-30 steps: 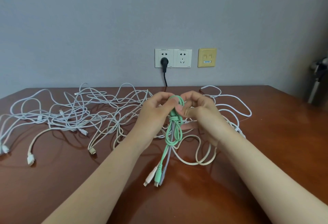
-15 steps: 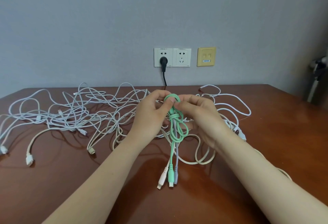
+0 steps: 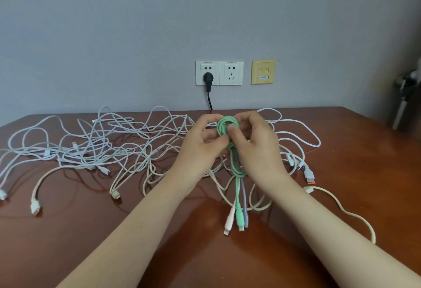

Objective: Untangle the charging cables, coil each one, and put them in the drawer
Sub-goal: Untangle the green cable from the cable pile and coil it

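Progress looks early. One green cable is off the heap and partly gathered into loops, held up over the middle of the tabletop. Its coil is not finished: a long doubled length hangs below the hands, and three connector ends, pale pink, green and lilac, dangle just above the near wood. Whether the pink and lilac strands belong to this lead or are separate ones bundled with it I cannot tell. Everything else appears undone. The white cables lie in a wide tangle across the far half of the tabletop, from the left edge to right of the hands, and an orange-tipped plug lies loose on the right. No drawer is in view and no finished coil lies anywhere, so I judge that nearly all the untangling, coiling and stowing is left.

Both forearms reach in from the near edge and meet at the centre, wrists raised clear of the wood. The left hand has its fingers curled round the left side of the small top loop, its grip closed on the green cable. The right hand faces it, thumb pressed on the spot where the loop crosses itself and fingers curled behind, so its grip pinches the same cable. The hands are touching or nearly so at the loop.

On the far wall a double socket has a black plug in it.
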`<action>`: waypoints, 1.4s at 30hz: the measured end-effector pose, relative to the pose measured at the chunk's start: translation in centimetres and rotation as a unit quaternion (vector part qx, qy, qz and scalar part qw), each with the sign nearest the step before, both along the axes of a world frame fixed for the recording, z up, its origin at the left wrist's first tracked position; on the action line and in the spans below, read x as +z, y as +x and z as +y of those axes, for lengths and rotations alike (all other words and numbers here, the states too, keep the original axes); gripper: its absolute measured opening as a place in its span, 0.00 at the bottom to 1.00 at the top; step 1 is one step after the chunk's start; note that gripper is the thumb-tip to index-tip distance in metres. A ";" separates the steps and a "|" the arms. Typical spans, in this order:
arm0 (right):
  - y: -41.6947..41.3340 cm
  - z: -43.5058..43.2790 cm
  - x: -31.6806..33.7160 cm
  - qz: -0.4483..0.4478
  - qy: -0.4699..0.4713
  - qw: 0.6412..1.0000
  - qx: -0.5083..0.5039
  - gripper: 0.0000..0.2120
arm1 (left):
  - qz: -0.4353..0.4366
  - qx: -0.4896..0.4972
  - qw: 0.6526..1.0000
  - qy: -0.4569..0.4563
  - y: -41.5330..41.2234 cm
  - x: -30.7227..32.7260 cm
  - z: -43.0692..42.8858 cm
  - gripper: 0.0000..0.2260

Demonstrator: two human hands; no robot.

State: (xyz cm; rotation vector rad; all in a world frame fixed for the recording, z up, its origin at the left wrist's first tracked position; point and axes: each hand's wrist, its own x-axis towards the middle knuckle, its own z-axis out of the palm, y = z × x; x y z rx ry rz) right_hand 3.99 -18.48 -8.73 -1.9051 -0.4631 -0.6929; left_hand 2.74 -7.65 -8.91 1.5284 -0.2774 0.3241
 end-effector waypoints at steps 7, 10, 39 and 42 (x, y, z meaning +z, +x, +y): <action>0.1 -0.3 0.3 0.033 0.043 0.999 0.000 0.05 | 0.006 0.010 1.000 -0.008 0.1 0.2 -0.5 0.14; 0.3 -0.5 0.4 0.070 0.026 0.996 0.046 0.04 | 0.017 0.027 0.999 -0.006 0.2 0.0 -0.1 0.13; 1.1 -0.4 -0.1 0.191 0.137 0.965 0.114 0.01 | -0.011 0.116 0.992 0.058 0.5 -0.6 0.0 0.11; 1.3 -0.3 -0.1 0.174 0.153 0.968 0.098 0.04 | -0.030 0.103 0.992 0.062 0.6 -0.6 0.2 0.12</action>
